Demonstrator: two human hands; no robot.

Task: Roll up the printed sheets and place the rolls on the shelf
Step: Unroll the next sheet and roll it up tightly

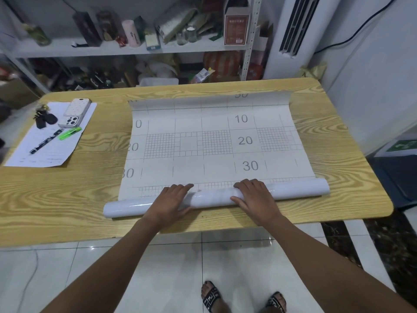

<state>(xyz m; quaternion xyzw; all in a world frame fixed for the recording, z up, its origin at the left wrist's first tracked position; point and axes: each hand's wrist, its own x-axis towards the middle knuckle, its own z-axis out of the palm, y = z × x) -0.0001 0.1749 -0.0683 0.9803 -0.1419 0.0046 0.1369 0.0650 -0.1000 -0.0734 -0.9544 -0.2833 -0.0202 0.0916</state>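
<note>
A large printed sheet (212, 141) with grid lines and the numbers 10, 20, 30 lies flat on the wooden table (67, 195). Its near edge is wound into a glossy white roll (214, 198) that runs across the table's front. My left hand (172, 201) rests on the roll left of its middle, fingers curved over the top. My right hand (253, 196) grips the roll right of its middle, thumb on the near side. The sheet's far edge (209, 101) curls upward. The metal shelf (126, 48) stands behind the table, crowded with items.
At the table's left lie a paper sheet (45, 143) with two phones (75, 112), keys (44, 117), a pen (45, 142) and a green highlighter (70, 133). A white air conditioner (293, 30) stands at the back right. My sandalled feet (243, 298) are on the tiled floor.
</note>
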